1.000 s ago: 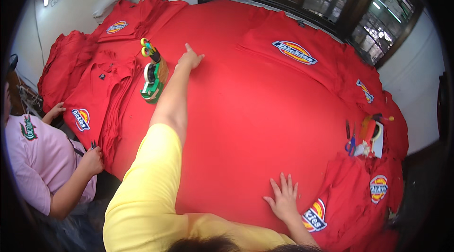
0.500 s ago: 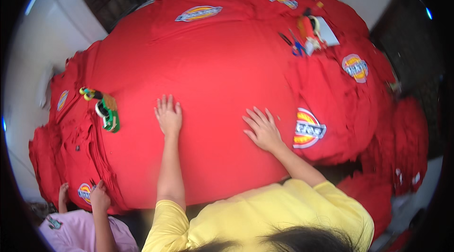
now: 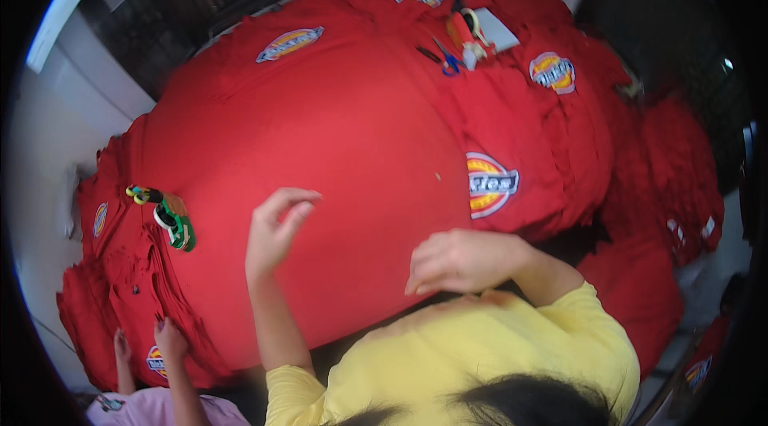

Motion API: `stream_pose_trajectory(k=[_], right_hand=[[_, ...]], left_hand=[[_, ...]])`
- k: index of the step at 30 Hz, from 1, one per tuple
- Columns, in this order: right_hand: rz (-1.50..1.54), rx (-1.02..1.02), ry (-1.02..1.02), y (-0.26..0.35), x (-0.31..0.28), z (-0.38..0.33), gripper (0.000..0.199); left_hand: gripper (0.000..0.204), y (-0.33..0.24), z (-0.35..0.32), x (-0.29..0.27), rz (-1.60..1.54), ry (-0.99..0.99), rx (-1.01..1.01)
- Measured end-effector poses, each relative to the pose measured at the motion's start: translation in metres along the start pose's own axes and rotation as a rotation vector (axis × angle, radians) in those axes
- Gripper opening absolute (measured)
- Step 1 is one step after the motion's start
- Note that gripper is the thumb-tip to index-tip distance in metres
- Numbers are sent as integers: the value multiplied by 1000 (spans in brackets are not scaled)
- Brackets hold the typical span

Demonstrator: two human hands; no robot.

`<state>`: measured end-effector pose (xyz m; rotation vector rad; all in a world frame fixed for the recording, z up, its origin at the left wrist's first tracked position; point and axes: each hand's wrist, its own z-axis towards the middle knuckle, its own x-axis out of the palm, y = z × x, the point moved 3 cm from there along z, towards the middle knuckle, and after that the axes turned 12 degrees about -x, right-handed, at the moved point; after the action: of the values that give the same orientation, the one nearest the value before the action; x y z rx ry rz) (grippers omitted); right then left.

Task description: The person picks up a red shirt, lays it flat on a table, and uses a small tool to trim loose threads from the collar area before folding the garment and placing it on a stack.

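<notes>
Counter itself not visible: it is fully covered by the large sheet of plain red fabric [image 3: 320, 130] spread across the middle and by stacks of folded red garments around it. Fisheye bends every edge near the rim, so the outline of the surface cannot be judged.

Left hand [image 3: 274, 230]: raised just above the red sheet near its front edge, fingers loosely curled, thumb and forefinger apart, nothing in it. Whether the fingertips touch the cloth cannot be told.

Right hand [image 3: 462, 260]: palm down at the front edge of the sheet, fingers bent downward, resting on or pinching the cloth edge; the grip itself is hidden under the hand, cannot tell. The wearer's yellow sleeve and dark hair cut off the view below both wrists.

Surroundings:
- Folded red garment with an oval yellow, red and blue patch [image 3: 490, 184] lies just right of the sheet, close to the right hand.
- Green and white tool with a yellow and green handle [image 3: 172, 216] lies on the left stack of red garments [image 3: 120, 266], left of the left hand; its kind is hard to make out.
- Blue-handled scissors [image 3: 448, 62] and a small cluster of red and white items sit at the far side, too small to identify.
- A second person's hands [image 3: 164, 338] touch the left stack at the lower left; pink sleeve partly cut off by the frame.
</notes>
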<state>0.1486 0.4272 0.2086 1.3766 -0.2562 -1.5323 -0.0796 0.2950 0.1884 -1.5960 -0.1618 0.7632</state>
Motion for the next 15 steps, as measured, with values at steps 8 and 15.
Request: stream_pose_trajectory(k=[8,15], right_hand=[[13,-570,471,146,-26,53,42],[-250,-818,658,230,-82,17,32]], left_hand=[[27,-210,-167,-11,740,169,971],[25,-223,-236,-51,811,250,961]])
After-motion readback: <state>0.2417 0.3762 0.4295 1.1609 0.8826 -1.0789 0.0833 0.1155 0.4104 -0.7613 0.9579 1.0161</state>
